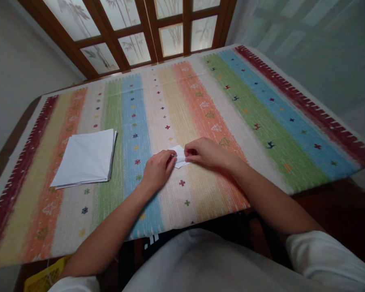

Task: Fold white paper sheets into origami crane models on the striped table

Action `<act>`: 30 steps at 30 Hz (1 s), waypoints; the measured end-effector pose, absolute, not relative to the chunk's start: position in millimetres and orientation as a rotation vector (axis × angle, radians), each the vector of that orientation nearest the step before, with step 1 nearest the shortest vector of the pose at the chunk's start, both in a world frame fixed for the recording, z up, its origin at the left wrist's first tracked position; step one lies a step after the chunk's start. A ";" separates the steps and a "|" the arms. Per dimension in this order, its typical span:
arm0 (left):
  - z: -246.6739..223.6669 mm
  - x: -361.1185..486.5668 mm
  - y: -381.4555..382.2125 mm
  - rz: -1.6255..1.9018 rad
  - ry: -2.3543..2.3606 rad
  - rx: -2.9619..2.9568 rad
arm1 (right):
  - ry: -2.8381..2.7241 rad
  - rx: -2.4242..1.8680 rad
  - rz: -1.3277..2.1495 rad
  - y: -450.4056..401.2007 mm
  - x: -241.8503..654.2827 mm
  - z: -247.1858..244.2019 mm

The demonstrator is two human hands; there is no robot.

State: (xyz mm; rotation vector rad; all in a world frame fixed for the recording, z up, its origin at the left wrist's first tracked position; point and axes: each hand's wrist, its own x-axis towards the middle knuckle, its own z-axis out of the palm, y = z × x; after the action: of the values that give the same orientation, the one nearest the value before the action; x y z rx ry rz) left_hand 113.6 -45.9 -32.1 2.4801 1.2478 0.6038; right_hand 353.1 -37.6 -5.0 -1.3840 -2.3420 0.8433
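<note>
A table covered by a striped woven cotton rug (219, 81) fills the view, with a wood-framed frosted glass screen (158, 36) showing a bamboo pattern beyond its far edge. On the left of the rug, a squared stack of folded white paper sheets (84, 159) lies across the green and cream stripes, well apart from the hands. Near the middle, right of the blue stripe, a small folded white paper (180, 156) lies flat on the rug between the two hands. The left hand (157, 170) is closed, curled over the paper's left end. The right hand (205, 153) is also closed, its fingertips (190, 152) pinching the paper's right end against the rug. Both hands grip the paper, hiding part of it. The step in hand looks like creasing a fold, and the paper's small size calls for a steady, close pinch from both sides.
</note>
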 end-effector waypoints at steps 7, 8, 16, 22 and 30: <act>-29.4 115.7 -46.5 0.640 1.233 2.502 | -2.145 -1.495 0.932 -36.9 348.9 -10.0; -30.1 115.8 -46.0 0.645 1.212 2.533 | -2.110 -1.502 0.940 -36.9 348.9 -10.4; -33.1 114.8 -45.6 0.548 0.882 2.798 | -2.226 -1.335 0.758 -37.4 353.2 -12.9; -31.5 111.6 -46.1 0.507 0.906 2.799 | -2.417 -1.243 0.648 -37.8 352.8 -20.3; -20.7 97.0 -35.2 0.444 0.964 2.730 | -2.446 -1.043 0.599 -31.0 357.2 -22.4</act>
State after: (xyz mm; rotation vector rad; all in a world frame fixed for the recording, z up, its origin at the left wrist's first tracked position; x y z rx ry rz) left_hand 97.0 -35.2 -20.7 2.7296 0.9638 0.4435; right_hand 357.2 -31.0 -22.4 -1.0426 -2.4459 0.5992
